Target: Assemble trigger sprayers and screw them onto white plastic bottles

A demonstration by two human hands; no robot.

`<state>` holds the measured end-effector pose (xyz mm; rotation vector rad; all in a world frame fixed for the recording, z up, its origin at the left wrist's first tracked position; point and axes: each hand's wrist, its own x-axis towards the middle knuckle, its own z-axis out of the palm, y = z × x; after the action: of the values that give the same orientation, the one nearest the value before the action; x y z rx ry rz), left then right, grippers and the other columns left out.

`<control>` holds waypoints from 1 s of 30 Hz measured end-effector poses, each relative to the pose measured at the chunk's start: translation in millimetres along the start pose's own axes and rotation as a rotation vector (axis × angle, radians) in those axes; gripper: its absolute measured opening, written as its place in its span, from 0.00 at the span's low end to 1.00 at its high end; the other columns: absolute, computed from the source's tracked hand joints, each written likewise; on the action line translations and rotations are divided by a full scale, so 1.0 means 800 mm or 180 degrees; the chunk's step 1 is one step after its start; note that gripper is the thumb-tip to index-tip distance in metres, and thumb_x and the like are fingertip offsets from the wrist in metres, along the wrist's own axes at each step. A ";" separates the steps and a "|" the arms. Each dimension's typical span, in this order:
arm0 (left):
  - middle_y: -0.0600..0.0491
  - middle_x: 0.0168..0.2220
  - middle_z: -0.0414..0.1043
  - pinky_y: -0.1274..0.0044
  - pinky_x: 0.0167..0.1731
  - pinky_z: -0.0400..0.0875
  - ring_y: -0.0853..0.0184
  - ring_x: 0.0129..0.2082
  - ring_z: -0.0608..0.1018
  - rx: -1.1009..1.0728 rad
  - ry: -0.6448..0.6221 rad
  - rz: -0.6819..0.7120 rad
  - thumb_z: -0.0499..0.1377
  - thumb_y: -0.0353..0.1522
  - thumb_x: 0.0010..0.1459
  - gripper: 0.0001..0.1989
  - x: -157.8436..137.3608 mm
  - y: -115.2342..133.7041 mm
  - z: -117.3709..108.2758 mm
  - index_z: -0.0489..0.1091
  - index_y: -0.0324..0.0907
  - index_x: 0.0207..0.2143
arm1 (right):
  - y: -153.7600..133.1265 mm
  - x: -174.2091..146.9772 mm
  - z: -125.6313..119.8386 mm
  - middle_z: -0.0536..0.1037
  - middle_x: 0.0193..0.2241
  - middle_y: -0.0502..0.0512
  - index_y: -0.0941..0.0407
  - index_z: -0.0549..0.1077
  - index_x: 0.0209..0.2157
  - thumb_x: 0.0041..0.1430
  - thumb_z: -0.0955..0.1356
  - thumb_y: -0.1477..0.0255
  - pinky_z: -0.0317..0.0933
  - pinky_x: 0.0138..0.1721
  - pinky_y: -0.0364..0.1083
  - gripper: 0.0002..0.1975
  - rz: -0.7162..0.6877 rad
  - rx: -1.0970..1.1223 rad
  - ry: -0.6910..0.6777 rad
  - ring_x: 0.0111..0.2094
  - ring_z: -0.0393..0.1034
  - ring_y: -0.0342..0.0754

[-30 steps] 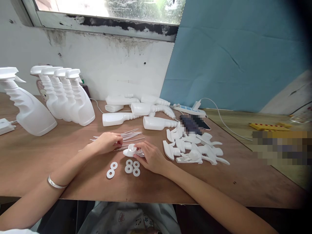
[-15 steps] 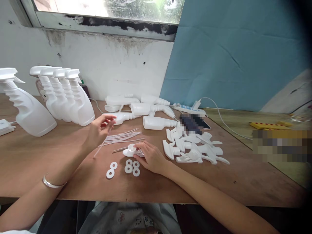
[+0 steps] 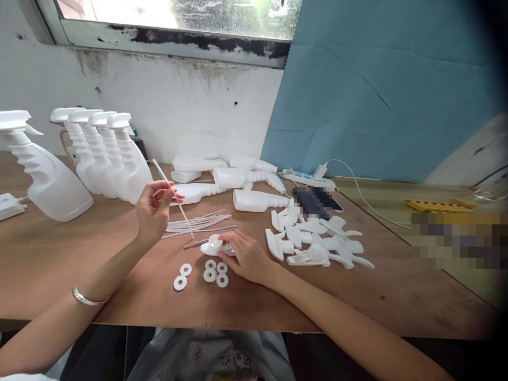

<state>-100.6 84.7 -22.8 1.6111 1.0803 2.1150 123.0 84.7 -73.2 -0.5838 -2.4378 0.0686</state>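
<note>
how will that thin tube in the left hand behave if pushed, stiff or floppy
The thin tube is probably fairly stiff, projecting nearly straight either side of the left hand. So slender, it is likely light and may bow.

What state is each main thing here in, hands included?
Left hand, pinching one thin tube
Right hand, holding one spray head, opening upward
Other tubes, bunched loosely
White rings, lying flat
Bottles at left, standing, sprayers fitted
Middle bottles, lying down
Remaining spray heads, heaped
Power strip, charger plugged in

A thin tube [image 3: 183, 217] is held aslant by the left hand [image 3: 154, 208]. A spray head [image 3: 209, 248] is gripped by the right hand [image 3: 248, 256].
</note>
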 end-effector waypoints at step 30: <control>0.52 0.28 0.68 0.79 0.24 0.60 0.72 0.22 0.68 0.2258 -0.2368 -0.0482 0.49 0.42 0.57 0.19 -0.020 -0.019 -0.001 0.72 0.40 0.25 | -0.001 0.000 0.001 0.72 0.33 0.56 0.58 0.61 0.41 0.58 0.62 0.70 0.62 0.34 0.47 0.10 0.0021 -0.0062 0.0005 0.33 0.65 0.49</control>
<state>-99.0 85.0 -44.4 2.2318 1.6514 0.8791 122.1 84.3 -73.6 -0.6002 -2.4376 0.0471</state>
